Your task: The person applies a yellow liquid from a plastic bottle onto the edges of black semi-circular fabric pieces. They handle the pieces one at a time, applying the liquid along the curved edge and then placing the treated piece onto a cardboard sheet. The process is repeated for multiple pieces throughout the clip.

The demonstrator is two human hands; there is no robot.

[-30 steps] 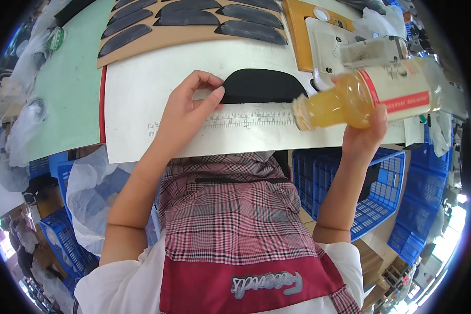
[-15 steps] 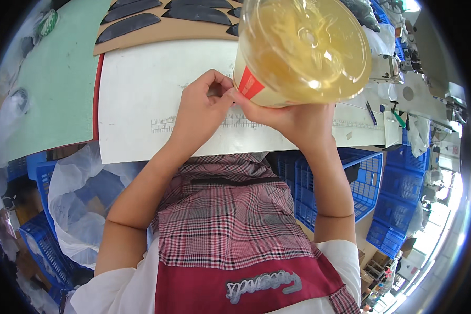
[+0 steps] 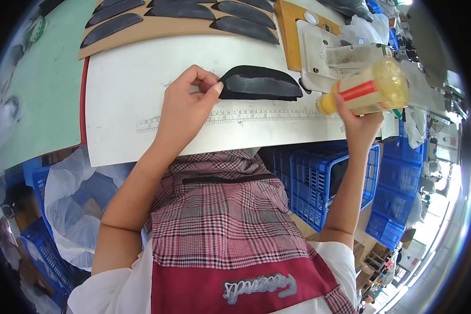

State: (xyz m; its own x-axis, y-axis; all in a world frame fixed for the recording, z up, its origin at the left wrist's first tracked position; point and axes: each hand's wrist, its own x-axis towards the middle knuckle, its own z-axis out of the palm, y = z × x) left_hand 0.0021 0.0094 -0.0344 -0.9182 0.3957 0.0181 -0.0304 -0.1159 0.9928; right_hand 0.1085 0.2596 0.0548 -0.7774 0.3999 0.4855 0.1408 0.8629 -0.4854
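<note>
My left hand [image 3: 186, 107] pinches the left tip of a black half-moon piece [image 3: 264, 85] lying on the white tabletop [image 3: 120, 99]. A greyish, slightly shiny band runs across that piece. Off to the right, my right hand [image 3: 360, 124] is wrapped round a clear plastic bottle [image 3: 397, 86] of yellow liquid with a pale, red-striped label. The bottle lies tilted in the air, its yellow neck [image 3: 327, 103] pointing left and down, apart from the black piece. Whether the neck is capped I cannot tell.
Several similar black half-moon pieces [image 3: 180, 10] lie on a brown board [image 3: 157, 27] at the back. A sewing machine [image 3: 319, 57] stands at the back right. Ruler markings [image 3: 235, 116] run along the near tabletop. Blue crates [image 3: 311, 180] sit below, and a green surface [image 3: 42, 94] adjoins at left.
The bottle has moved from close overhead to the right and down, away from my left hand. The black half-moon piece it hid now shows.
</note>
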